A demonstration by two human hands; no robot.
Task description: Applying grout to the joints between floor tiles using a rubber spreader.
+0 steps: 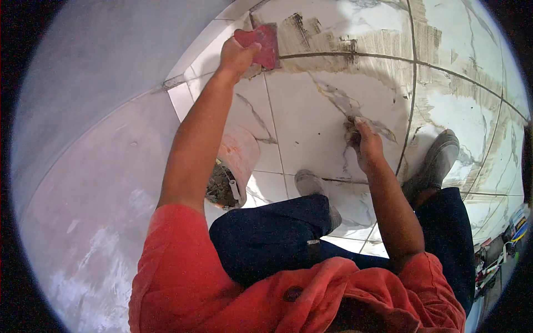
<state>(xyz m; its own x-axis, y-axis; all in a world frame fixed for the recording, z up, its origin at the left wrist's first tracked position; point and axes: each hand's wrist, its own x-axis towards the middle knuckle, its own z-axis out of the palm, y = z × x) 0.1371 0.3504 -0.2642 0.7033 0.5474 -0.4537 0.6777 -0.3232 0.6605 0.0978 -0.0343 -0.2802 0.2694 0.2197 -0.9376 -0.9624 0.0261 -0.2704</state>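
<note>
My left hand (237,56) grips a red flat spreader (264,44), held at a grout line near the skirting, where dark grout is smeared over white marble-look tiles (305,144). My right hand (363,139) is closed around a grey, dirty clump that I cannot make out, over the middle of a tile. Under my left forearm a pale pinkish bucket (240,145) holds dark grout mixture (221,183) and a white handle or stick, partly hidden by my arm.
A grey wall (83,111) runs along the left. My bent knee (255,227) and grey shoes (438,155) are on the tiles around the bucket. At the far right lie assorted tools and cords (502,250).
</note>
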